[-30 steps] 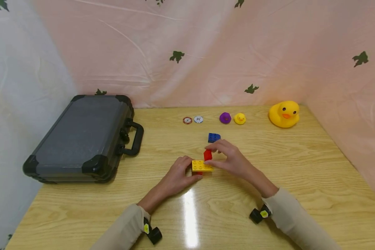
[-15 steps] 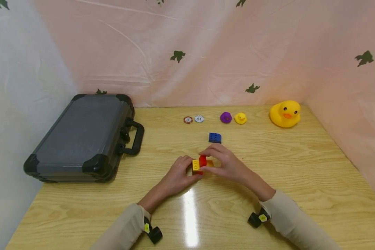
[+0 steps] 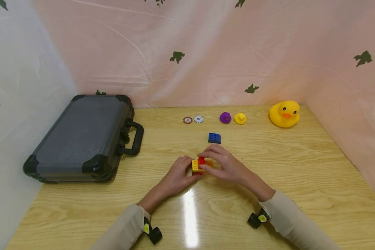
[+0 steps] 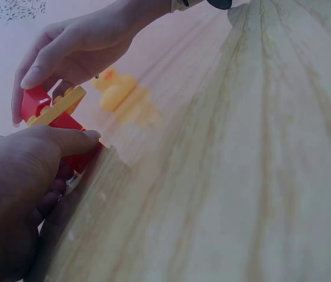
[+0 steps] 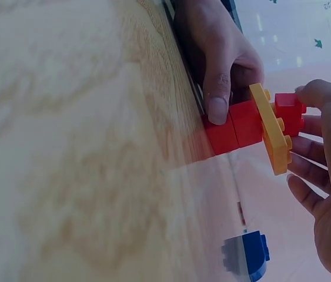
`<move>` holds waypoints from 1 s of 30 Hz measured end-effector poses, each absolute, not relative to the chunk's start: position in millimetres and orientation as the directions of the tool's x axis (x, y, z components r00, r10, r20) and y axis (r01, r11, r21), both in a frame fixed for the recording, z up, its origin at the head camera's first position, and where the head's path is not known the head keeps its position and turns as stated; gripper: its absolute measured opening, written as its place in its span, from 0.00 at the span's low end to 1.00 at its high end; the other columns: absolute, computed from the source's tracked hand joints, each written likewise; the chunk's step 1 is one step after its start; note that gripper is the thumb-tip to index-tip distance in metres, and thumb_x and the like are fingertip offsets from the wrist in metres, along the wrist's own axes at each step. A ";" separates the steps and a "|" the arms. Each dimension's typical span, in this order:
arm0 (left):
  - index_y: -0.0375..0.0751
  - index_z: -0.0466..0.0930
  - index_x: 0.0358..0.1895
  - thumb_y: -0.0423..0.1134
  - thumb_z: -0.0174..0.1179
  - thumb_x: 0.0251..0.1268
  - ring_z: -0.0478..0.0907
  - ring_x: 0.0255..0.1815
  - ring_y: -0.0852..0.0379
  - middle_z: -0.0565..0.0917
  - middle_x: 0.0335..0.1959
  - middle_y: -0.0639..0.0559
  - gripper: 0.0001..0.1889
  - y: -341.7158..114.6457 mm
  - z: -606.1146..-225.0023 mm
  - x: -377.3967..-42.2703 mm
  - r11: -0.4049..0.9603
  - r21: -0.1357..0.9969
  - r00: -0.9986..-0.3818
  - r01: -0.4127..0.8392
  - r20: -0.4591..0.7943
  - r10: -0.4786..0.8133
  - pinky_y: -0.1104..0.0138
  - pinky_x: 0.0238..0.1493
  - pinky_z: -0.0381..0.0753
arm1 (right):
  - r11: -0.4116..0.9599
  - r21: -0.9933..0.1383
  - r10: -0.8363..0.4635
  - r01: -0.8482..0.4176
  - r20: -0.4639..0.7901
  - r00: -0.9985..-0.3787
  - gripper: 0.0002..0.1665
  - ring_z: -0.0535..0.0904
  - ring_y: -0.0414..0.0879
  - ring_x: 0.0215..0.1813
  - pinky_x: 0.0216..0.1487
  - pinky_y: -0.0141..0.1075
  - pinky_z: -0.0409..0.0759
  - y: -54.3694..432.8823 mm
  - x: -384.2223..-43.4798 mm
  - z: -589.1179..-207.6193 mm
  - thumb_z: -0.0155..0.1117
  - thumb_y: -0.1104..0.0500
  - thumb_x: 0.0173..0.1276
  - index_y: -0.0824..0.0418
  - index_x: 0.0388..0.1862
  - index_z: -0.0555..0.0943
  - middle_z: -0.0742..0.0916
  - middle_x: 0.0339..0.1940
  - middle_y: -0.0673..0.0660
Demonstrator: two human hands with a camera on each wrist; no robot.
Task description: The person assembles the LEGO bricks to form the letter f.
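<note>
Pale pink cloth (image 3: 206, 76), printed with dark green leaf shapes, hangs beyond the yellow brick (image 3: 195, 166), which is the reference for all positions below. Both hands are clamped on one stack.

Left hand (image 3: 176, 177): pinches the red base (image 5: 247, 124) beneath the left part of the yellow brick, thumb on the near side. This low grip appears to brace the stack against the tabletop (image 3: 300, 166), since the yellow brick overhangs its base to the right and could tip under load.

Right hand (image 3: 228, 165): pinches the upper red brick (image 3: 201, 161) on top of the yellow brick. A fingertip hold probably permits fine alignment with the studs, which show on either side. Whether this joint is fully seated cannot be determined.

Blue brick (image 3: 214, 138): lies loose beyond and slightly right of the yellow brick, untouched. Farther beyond, the red chip (image 3: 188, 120), white chip (image 3: 198, 119), purple duck (image 3: 225, 117) and small yellow duck (image 3: 240, 118) form a row; the large yellow duck (image 3: 284, 114) sits far right. Well to the left, the grey case (image 3: 84, 132) lies flat, handle toward the yellow brick. Such spacing presumably avoids interference with the forearms.

Surface: glossy, light wood grain, with a white reflected streak nearer than the yellow brick.
</note>
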State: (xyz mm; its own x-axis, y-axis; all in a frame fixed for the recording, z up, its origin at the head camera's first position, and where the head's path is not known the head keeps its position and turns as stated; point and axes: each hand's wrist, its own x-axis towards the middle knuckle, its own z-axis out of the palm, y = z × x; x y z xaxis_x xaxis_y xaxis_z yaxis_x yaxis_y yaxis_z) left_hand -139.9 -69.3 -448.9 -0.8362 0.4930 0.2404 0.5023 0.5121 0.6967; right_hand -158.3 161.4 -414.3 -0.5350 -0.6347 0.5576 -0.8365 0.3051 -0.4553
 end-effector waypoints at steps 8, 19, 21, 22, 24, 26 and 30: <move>0.37 0.82 0.53 0.42 0.75 0.63 0.75 0.49 0.52 0.83 0.47 0.49 0.20 -69.0 -448.0 -139.8 0.505 0.700 -0.834 0.505 0.245 0.495 0.56 0.52 0.75 | 0.300 -0.447 -0.642 -0.843 0.560 -0.525 0.20 0.78 0.49 0.51 0.54 0.41 0.78 161.5 -158.7 -413.8 0.76 0.67 0.62 0.67 0.53 0.85 0.83 0.49 0.55; 0.37 0.82 0.55 0.43 0.75 0.64 0.75 0.51 0.51 0.83 0.49 0.49 0.21 -69.2 -447.6 -139.5 0.507 0.709 -0.840 0.491 0.231 0.491 0.55 0.53 0.76 | 0.283 -0.426 -0.651 -0.859 0.572 -0.498 0.18 0.77 0.49 0.50 0.52 0.39 0.78 160.8 -159.5 -413.3 0.75 0.65 0.65 0.66 0.53 0.86 0.83 0.47 0.55; 0.37 0.82 0.55 0.43 0.75 0.64 0.75 0.51 0.51 0.83 0.49 0.48 0.21 -69.2 -447.6 -139.5 0.506 0.710 -0.841 0.489 0.230 0.490 0.55 0.53 0.76 | 0.281 -0.427 -0.654 -0.859 0.570 -0.497 0.17 0.77 0.49 0.50 0.52 0.39 0.78 160.6 -160.0 -413.0 0.74 0.64 0.66 0.66 0.53 0.86 0.83 0.47 0.55; 0.37 0.82 0.55 0.43 0.75 0.64 0.75 0.51 0.51 0.83 0.49 0.48 0.21 -69.2 -447.4 -139.4 0.504 0.712 -0.841 0.488 0.230 0.489 0.55 0.53 0.76 | 0.282 -0.427 -0.655 -0.859 0.568 -0.498 0.17 0.77 0.49 0.50 0.52 0.39 0.78 160.6 -160.2 -412.9 0.74 0.64 0.66 0.66 0.53 0.86 0.83 0.47 0.55; 0.37 0.82 0.55 0.43 0.75 0.64 0.75 0.51 0.51 0.83 0.49 0.49 0.21 -69.2 -447.2 -139.2 0.505 0.712 -0.842 0.488 0.230 0.488 0.55 0.53 0.76 | 0.285 -0.423 -0.659 -0.860 0.565 -0.496 0.16 0.77 0.49 0.50 0.52 0.39 0.79 160.7 -160.5 -412.9 0.74 0.64 0.66 0.66 0.53 0.86 0.83 0.47 0.55; 0.38 0.82 0.55 0.43 0.75 0.64 0.75 0.51 0.51 0.83 0.49 0.49 0.21 -69.2 -447.2 -139.3 0.503 0.714 -0.842 0.487 0.231 0.488 0.55 0.53 0.76 | 0.286 -0.423 -0.662 -0.860 0.561 -0.496 0.17 0.77 0.48 0.50 0.51 0.40 0.79 160.7 -160.5 -412.1 0.75 0.65 0.65 0.66 0.53 0.86 0.83 0.47 0.55; 0.38 0.82 0.55 0.44 0.75 0.64 0.75 0.50 0.52 0.83 0.49 0.49 0.21 -69.0 -447.2 -139.3 0.500 0.715 -0.841 0.488 0.233 0.488 0.56 0.52 0.75 | 0.288 -0.408 -0.670 -0.867 0.561 -0.486 0.18 0.77 0.48 0.49 0.50 0.41 0.79 160.3 -159.9 -409.4 0.75 0.66 0.63 0.65 0.52 0.86 0.83 0.47 0.55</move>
